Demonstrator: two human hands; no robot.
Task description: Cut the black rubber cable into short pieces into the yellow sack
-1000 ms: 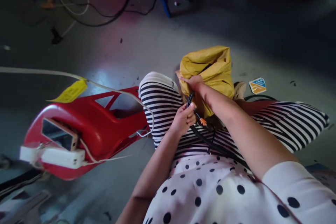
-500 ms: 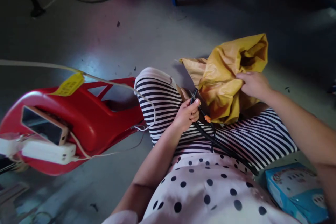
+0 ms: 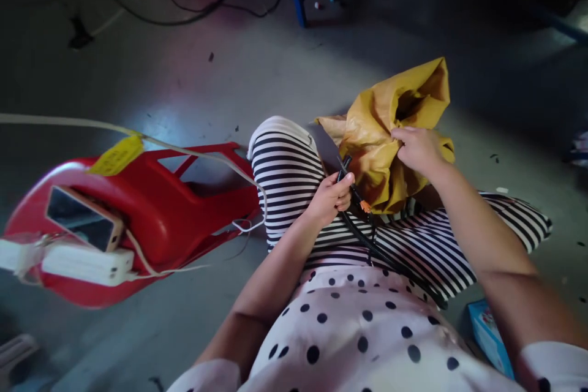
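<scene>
1. Left hand [image 3: 329,199] closed around black cables [image 3: 356,234], presumably steadying the orange wire ends [image 3: 365,206] just beside it.
2. Right hand [image 3: 418,150] pinches yellow bag [image 3: 372,128], beyond left hand, apparently keeping fabric gathered (contents hidden).

The blue box [image 3: 489,332] is being partly covered by the right arm [image 3: 484,233]; the inside of the yellow bag [image 3: 370,128] is being hidden by shadow.

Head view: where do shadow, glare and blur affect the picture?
Head view: deep shadow swallows the upper right; glare brightens the floor beyond the red plastic stool; the lower-left corner looks soft, while the left hand and yellow bag read fairly clearly.
</scene>
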